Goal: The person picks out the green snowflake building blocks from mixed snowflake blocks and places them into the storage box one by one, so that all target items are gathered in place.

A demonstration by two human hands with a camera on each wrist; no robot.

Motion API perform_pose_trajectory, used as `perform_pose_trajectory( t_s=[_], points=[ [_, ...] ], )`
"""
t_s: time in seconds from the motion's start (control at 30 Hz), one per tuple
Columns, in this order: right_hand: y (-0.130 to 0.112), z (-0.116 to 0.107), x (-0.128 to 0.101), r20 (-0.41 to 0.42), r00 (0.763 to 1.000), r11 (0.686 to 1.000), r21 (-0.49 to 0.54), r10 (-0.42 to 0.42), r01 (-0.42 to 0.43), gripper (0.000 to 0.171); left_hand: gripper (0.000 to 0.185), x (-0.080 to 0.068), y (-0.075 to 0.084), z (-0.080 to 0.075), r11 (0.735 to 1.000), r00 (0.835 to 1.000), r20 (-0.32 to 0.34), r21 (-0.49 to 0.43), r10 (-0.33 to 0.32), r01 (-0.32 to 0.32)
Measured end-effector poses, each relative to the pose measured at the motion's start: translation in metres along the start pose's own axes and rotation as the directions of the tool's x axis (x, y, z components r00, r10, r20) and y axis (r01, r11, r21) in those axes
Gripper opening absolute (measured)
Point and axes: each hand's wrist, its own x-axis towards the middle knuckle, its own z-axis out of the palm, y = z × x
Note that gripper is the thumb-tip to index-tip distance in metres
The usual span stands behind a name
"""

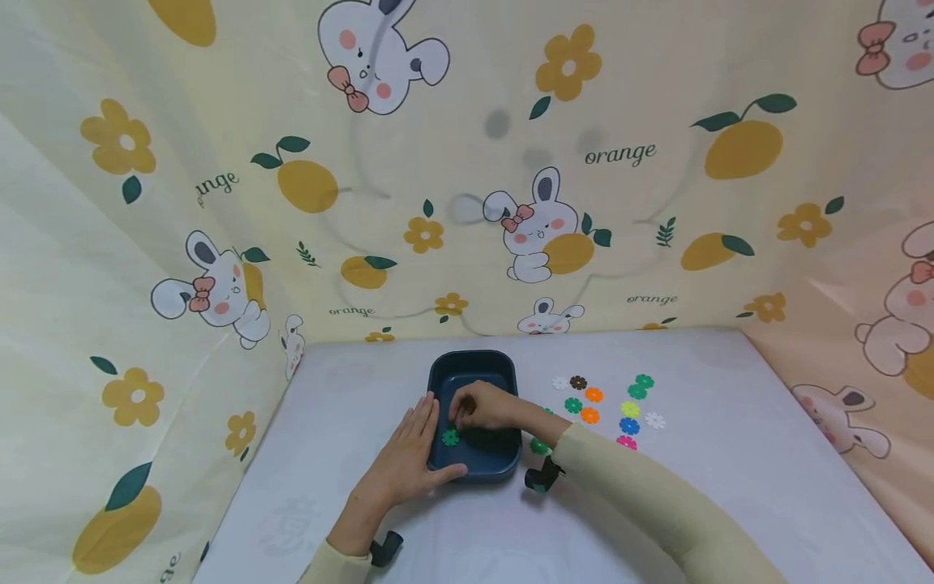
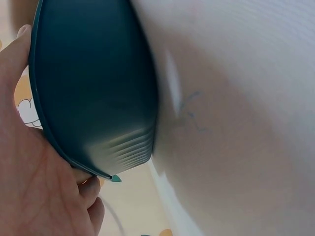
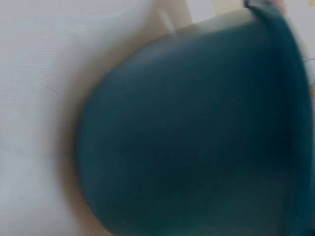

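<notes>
A dark blue rectangular box (image 1: 481,469) stands on the table, its walls filling much of both wrist views. My left hand (image 1: 401,466) rests against its left side, fingers straight along the rim and thumb along the near edge. Over the inside of the box is my right hand (image 1: 485,405), its fingers bent downward. Whether those fingertips pinch anything is hidden. Just below them, a green flower-shaped plastic piece (image 1: 450,438) shows inside the box. The right wrist view is blurred and shows only the box wall (image 3: 187,132), not the fingers.
Right of the box, several flower-shaped pieces lie scattered on the white table (image 1: 700,470): orange pieces (image 1: 589,415), green, a yellow one (image 1: 630,410), a blue one (image 1: 629,426), a pink one (image 1: 626,442), white and brown. A printed curtain (image 1: 467,243) encloses the table's back and sides.
</notes>
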Motion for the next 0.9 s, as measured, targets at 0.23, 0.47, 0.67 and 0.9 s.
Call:
perform_pose_trajectory(
  t_s=[0.23,0.47,0.67,0.9],
  points=[
    [0.001,-0.024,-0.025,-0.105,0.993,0.999,0.007,-0.051,0.052,0.008,0.12,0.001,0.0,0.0,1.0,1.0,-0.006,0.003,-0.002,0.002],
    [0.009,-0.043,-0.07,-0.172,0.985,0.999,0.027,-0.02,0.025,0.009,0.121,0.0,0.001,0.001,1.0,1.0,-0.002,-0.008,-0.002,0.002],
    [0.02,-0.05,-0.105,-0.259,0.966,1.0,-0.021,-0.01,0.004,0.009,0.122,0.0,0.002,0.002,1.0,1.0,-0.001,0.002,-0.016,0.016],
    [0.038,-0.051,-0.139,-0.267,0.962,0.995,-0.052,0.064,-0.08,0.013,0.122,-0.002,0.002,0.0,1.0,1.0,-0.008,-0.01,-0.015,0.015]
  ],
)
